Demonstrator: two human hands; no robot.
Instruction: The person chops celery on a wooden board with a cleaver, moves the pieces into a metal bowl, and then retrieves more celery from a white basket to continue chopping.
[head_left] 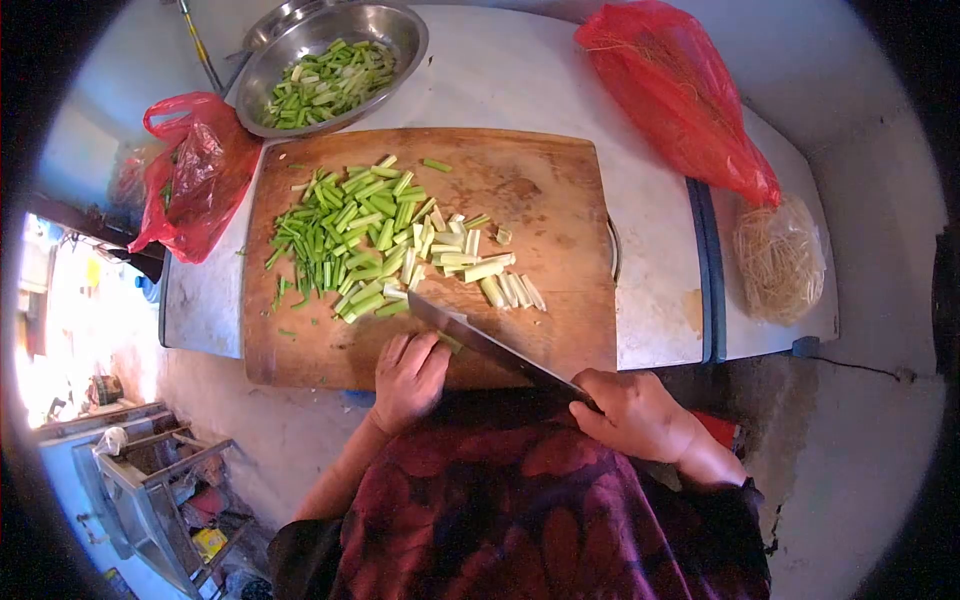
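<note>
My right hand (pixel 632 412) is wrapped round the handle of a kitchen knife (pixel 490 348). The blade slants up and left, its tip beside the cut celery. Near the front edge of the wooden cutting board (pixel 560 240), the bent fingers of my left hand (pixel 412 372) press down close to the blade. A green celery piece (pixel 451 342) shows at its fingertips, mostly hidden by hand and knife. Chopped celery (pixel 365 220) lies in a heap on the board's left half, with paler stalk pieces (pixel 485 268) to the right of it.
A steel bowl (pixel 410 62) behind the board holds more chopped greens. Red plastic bags lie at the left (pixel 205 165) and far right (pixel 665 85). A clear bag of dry, noodle-like strands (pixel 782 258) sits on the right. A metal-framed stand (pixel 165 480) is at lower left.
</note>
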